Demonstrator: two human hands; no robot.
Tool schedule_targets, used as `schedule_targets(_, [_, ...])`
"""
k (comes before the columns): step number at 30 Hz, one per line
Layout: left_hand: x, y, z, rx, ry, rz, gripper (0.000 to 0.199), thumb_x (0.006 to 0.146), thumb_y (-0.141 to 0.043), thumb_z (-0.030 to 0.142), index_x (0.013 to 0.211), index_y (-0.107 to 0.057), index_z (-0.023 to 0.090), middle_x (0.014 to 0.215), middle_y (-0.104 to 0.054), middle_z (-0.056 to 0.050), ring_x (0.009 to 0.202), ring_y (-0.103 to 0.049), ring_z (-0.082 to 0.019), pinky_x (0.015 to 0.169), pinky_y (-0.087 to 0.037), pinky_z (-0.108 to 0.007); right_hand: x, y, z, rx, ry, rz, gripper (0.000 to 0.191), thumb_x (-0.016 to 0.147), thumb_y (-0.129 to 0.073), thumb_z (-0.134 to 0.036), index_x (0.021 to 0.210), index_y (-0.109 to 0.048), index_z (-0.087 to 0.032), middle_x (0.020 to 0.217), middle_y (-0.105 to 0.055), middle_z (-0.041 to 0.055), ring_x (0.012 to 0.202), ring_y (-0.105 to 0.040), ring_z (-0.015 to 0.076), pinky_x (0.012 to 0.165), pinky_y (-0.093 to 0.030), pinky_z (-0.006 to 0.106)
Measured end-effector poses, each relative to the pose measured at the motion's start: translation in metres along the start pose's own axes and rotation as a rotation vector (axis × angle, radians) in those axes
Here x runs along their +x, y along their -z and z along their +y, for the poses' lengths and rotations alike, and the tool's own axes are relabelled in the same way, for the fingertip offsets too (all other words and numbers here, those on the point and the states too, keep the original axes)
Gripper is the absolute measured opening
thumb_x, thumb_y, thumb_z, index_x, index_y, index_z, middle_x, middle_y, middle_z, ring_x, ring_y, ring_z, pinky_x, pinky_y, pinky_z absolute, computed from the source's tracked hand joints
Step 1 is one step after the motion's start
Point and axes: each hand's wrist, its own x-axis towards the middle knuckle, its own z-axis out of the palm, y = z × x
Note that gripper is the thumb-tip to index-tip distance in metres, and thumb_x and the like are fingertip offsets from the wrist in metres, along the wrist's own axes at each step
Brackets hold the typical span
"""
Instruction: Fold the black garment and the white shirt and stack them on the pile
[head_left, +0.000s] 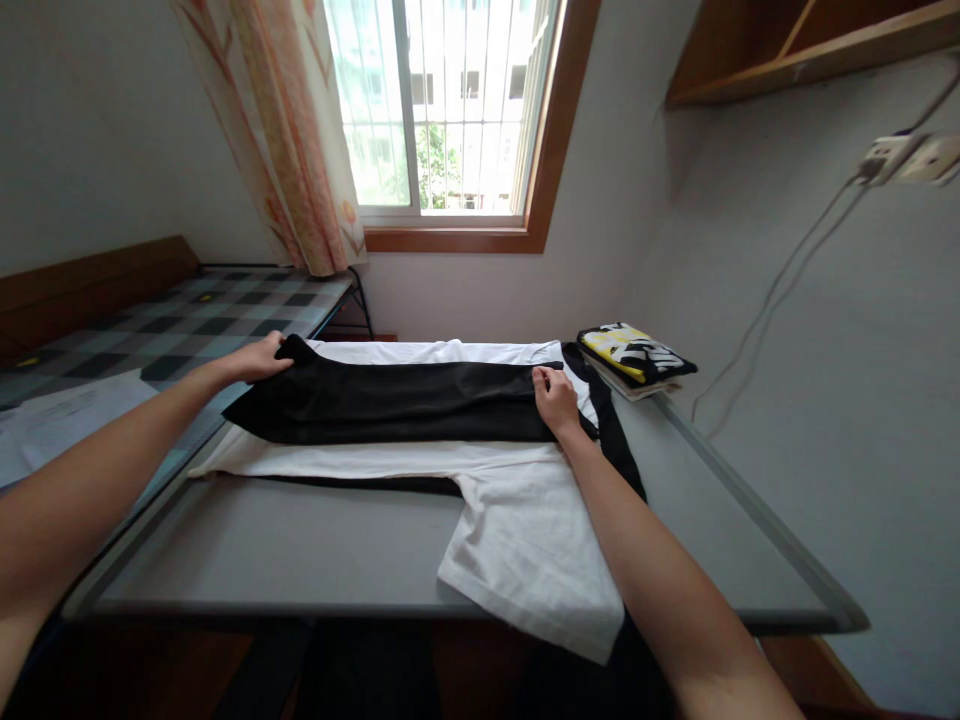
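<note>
A black garment (412, 400), folded into a long strip, lies across a white T-shirt (532, 535) spread on the grey table. Its left end is lifted a little where my left hand (264, 358) pinches the corner. At the strip's far right edge, my right hand (556, 400) has its fingers closed on the black cloth. One sleeve of the T-shirt hangs toward me past the table's front edge. More black cloth (619, 440) shows from under the white shirt on the right. What kind of garment the black strip is, I cannot tell.
Folded clothes (634, 355) with a yellow, black and white print are stacked at the table's (300, 550) back right. Left stands a bed (225, 300) with a checked cover and some papers (82, 420). A cable (780, 270) hangs along the right wall below a shelf (810, 60).
</note>
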Motion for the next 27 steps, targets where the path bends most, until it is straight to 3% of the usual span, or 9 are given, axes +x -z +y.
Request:
schedule_targets(5, [0.009,0.011,0.091,-0.182,0.097,-0.291,0.06,0.09,-0.056,0.033,0.143,-0.038,0.014,0.093,-0.073,-0.01,0.062,-0.071,-0.021,0.058,-0.057,-0.031,-0.001,0.001,-0.001,-0.036,0.013,-0.066,0.048,0.101,-0.036,-0.045,0.112,-0.074,-0.017,0.118,-0.07,0.0172,0.114,-0.062,0.0327,0.101,-0.047,0.047])
schedule_targets(8, [0.001,-0.005,0.151,-0.277,0.044,-0.286,0.068,0.088,-0.056,0.026,0.15,-0.03,0.016,0.092,-0.073,-0.011,0.063,-0.072,-0.022,0.057,-0.056,-0.029,-0.002,0.002,-0.001,-0.048,0.017,-0.077,0.045,0.1,-0.039,-0.044,0.111,-0.075,-0.018,0.119,-0.07,0.0169,0.114,-0.062,0.0328,0.101,-0.047,0.048])
schedule_targets(11, [-0.006,-0.028,0.186,-0.245,0.016,-0.264,0.074,0.088,-0.059,0.03,0.152,-0.026,0.012,0.095,-0.075,-0.015,0.068,-0.074,-0.024,0.058,-0.054,-0.029,-0.003,0.002,-0.001,-0.057,0.018,-0.087,0.043,0.099,-0.041,-0.043,0.11,-0.075,-0.019,0.119,-0.07,0.0159,0.113,-0.062,0.0328,0.101,-0.047,0.049])
schedule_targets(15, [-0.01,-0.042,0.2,-0.135,0.019,-0.338,0.082,0.091,-0.058,0.054,0.155,-0.029,0.011,0.088,-0.077,-0.014,0.078,-0.076,-0.028,0.07,-0.055,-0.033,-0.004,0.004,-0.003,-0.075,0.014,-0.107,0.041,0.099,-0.043,-0.042,0.111,-0.075,-0.019,0.121,-0.069,0.0158,0.113,-0.062,0.0325,0.101,-0.046,0.049])
schedule_targets(18, [-0.013,-0.045,0.198,-0.079,-0.013,-0.064,0.07,0.095,-0.042,0.066,0.144,-0.05,0.018,0.105,-0.076,-0.017,0.101,-0.073,-0.033,0.086,-0.053,-0.04,-0.004,0.005,-0.006,-0.102,0.027,-0.091,0.042,0.099,-0.043,-0.041,0.112,-0.075,-0.017,0.122,-0.069,0.0168,0.115,-0.062,0.0333,0.102,-0.044,0.05])
schedule_targets(20, [-0.016,-0.053,0.191,-0.076,-0.113,0.122,0.06,0.098,-0.038,0.061,0.135,-0.06,0.019,0.12,-0.073,-0.017,0.116,-0.067,-0.034,0.097,-0.05,-0.042,-0.004,0.006,-0.009,-0.126,0.068,-0.062,0.043,0.101,-0.042,-0.042,0.116,-0.074,-0.017,0.126,-0.068,0.0168,0.119,-0.06,0.0334,0.106,-0.041,0.052])
schedule_targets(21, [-0.018,-0.059,0.187,-0.086,-0.175,0.154,0.056,0.099,-0.038,0.057,0.132,-0.062,0.019,0.126,-0.07,-0.016,0.121,-0.064,-0.033,0.102,-0.048,-0.042,-0.005,0.006,-0.011,-0.14,0.1,-0.053,0.044,0.102,-0.041,-0.042,0.12,-0.073,-0.017,0.13,-0.067,0.0167,0.123,-0.058,0.0329,0.11,-0.037,0.052])
schedule_targets(23, [-0.022,-0.077,0.181,-0.091,-0.266,0.126,0.056,0.1,-0.038,0.054,0.135,-0.062,0.017,0.138,-0.064,-0.015,0.131,-0.058,-0.031,0.111,-0.042,-0.042,-0.006,0.005,-0.016,-0.177,0.172,-0.072,0.048,0.104,-0.039,-0.044,0.13,-0.068,-0.017,0.141,-0.062,0.0163,0.133,-0.052,0.0315,0.117,-0.03,0.053])
schedule_targets(27, [-0.028,-0.11,0.18,-0.065,-0.241,0.029,0.066,0.101,-0.038,0.055,0.154,-0.042,0.016,0.162,-0.04,-0.015,0.151,-0.035,-0.031,0.124,-0.026,-0.05,-0.011,0.001,-0.024,-0.31,0.217,-0.286,0.056,0.105,-0.036,-0.052,0.15,-0.053,-0.023,0.161,-0.044,0.0125,0.149,-0.035,0.0319,0.121,-0.021,0.056])
